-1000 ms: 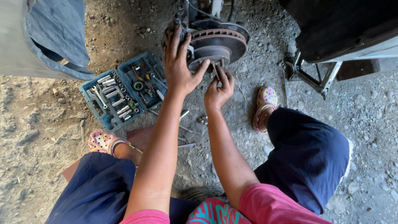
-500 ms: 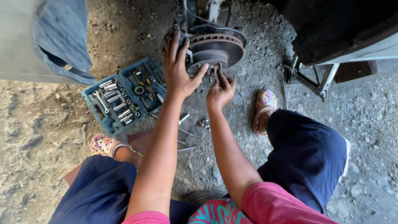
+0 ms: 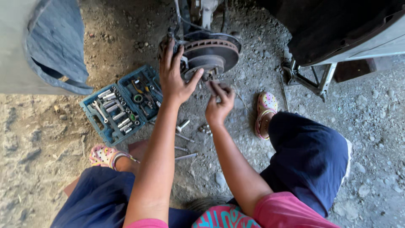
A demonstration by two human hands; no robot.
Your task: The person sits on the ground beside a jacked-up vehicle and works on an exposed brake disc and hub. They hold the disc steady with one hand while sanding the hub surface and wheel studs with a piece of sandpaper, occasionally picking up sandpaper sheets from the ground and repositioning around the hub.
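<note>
Socket set case (image 3: 122, 103) open on the gravel at 9 o'clock, untouched. Left hand (image 3: 174, 78) spread flat, fingers up toward 12, pressed on the brake disc (image 3: 211, 52) edge at 12 o'clock. Right hand (image 3: 218, 103) just below the disc, fingertips pinched around a small dark part, too small to identify. Wheel already off, disc still mounted. Disc face tilted toward camera, axle axis roughly 12–6. Loose bolts (image 3: 182, 126) on ground at 6.

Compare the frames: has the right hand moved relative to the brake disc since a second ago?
Yes. The right hand has dropped slightly away from the brake disc, now just below its lower edge; the left hand stays against it.
</note>
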